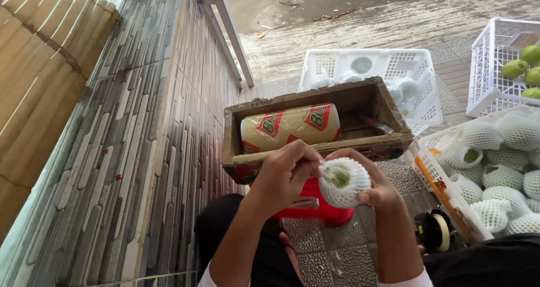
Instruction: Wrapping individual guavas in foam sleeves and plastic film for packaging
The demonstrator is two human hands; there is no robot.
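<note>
We hold a fruit [343, 181] wrapped in white foam net between both hands, right in front of us and just below the near edge of the wooden box [292, 155]. Our right hand [378, 188] cups it from the right and underneath, fingers curled shut around the net. Our left hand [287, 172] comes in from the left, its fingertips pinched at the net's edge on the fruit's left side; we cannot tell whether they grip the net or only touch it. So the fruit sits between the hands, carried mainly by the right, with the left the one working at its side.

The net's open end faces up toward us, showing the green skin, so the fruit's axis runs roughly from our view down into the right palm.

Inside the box lies a roll of film [289, 127], long axis left to right, just beyond the hands. To the right, near but apart, stands a white crate [436, 172] full of netted fruit [498, 174]. A tape roll [436, 231] lies on the floor beside it, and a red stool [320, 208] sits under the hands.
</note>
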